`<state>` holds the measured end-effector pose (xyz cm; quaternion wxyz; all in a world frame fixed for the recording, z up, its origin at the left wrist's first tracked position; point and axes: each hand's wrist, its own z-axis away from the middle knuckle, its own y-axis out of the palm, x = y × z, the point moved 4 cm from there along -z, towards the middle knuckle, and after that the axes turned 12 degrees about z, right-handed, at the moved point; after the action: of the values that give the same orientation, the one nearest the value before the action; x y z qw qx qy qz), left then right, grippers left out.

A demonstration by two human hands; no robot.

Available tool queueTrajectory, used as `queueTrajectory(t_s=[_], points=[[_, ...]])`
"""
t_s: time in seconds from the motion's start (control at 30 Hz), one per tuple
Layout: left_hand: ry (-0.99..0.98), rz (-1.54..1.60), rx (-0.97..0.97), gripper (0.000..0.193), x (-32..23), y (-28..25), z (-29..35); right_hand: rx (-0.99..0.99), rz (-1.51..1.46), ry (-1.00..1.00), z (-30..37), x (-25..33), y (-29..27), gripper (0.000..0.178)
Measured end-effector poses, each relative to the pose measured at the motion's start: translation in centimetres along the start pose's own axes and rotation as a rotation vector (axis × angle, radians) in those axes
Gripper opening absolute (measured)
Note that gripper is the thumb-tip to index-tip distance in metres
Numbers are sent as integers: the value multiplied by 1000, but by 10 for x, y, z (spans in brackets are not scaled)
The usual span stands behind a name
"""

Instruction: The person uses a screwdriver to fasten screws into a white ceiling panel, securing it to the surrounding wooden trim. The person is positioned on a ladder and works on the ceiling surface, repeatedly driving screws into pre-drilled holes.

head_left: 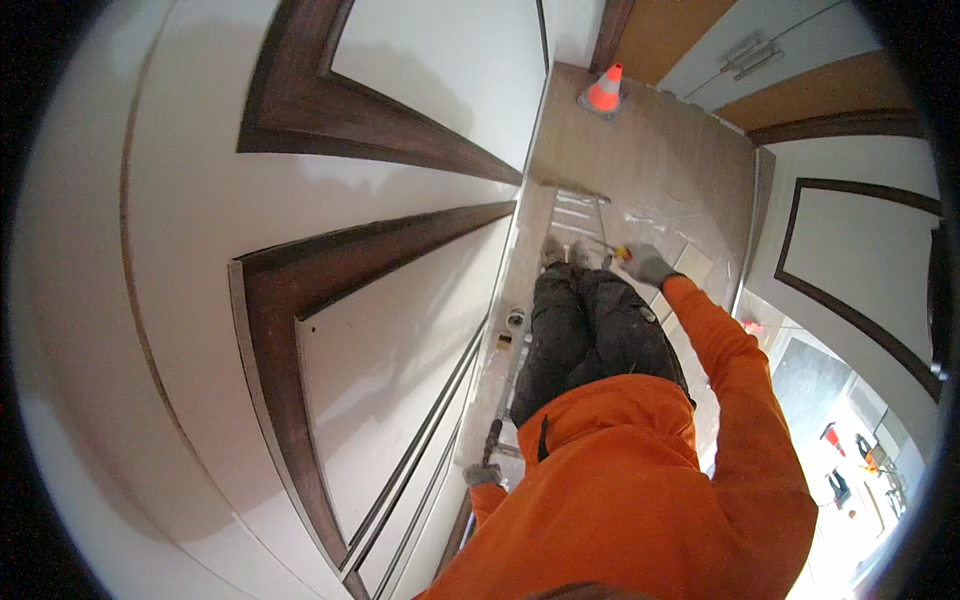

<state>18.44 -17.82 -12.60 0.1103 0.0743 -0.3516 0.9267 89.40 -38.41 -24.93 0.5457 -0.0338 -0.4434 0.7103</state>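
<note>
My right hand, in a grey glove, is closed around a hand tool with a yellow and red handle; its thin shaft points left, and its exact kind is too small to tell. To the lower left, my gloved left hand is closed around a dark, elongated object that I cannot make out. Below me, light metal ladder rungs show just beyond my shoes. Both arms wear orange sleeves, and my dark trousers hide part of the ladder.
White wall panels with dark brown mouldings rise close on my left. Long thin metal rails run beside them. An orange and white cone stands on the floor ahead, near pale cupboard doors. Tools lie in the bright area to the right.
</note>
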Motion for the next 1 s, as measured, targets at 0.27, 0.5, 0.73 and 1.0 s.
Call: queueTrajectory(t_s=[0.27,0.5,0.73,1.0], points=[[218,-97,108,25,-55,-53,33,-143,-15,-25,-64,78,-76,45],[135,54,128,22,-49,-61,19,-269,-167,129,-49,23,-66,35],[9,326,95,20,-39,-61,19,-288,-194,182,-56,-55,-50,34],[-354,1371,-11,19,-11,-2,32,-250,-291,192,-126,-123,4,33]])
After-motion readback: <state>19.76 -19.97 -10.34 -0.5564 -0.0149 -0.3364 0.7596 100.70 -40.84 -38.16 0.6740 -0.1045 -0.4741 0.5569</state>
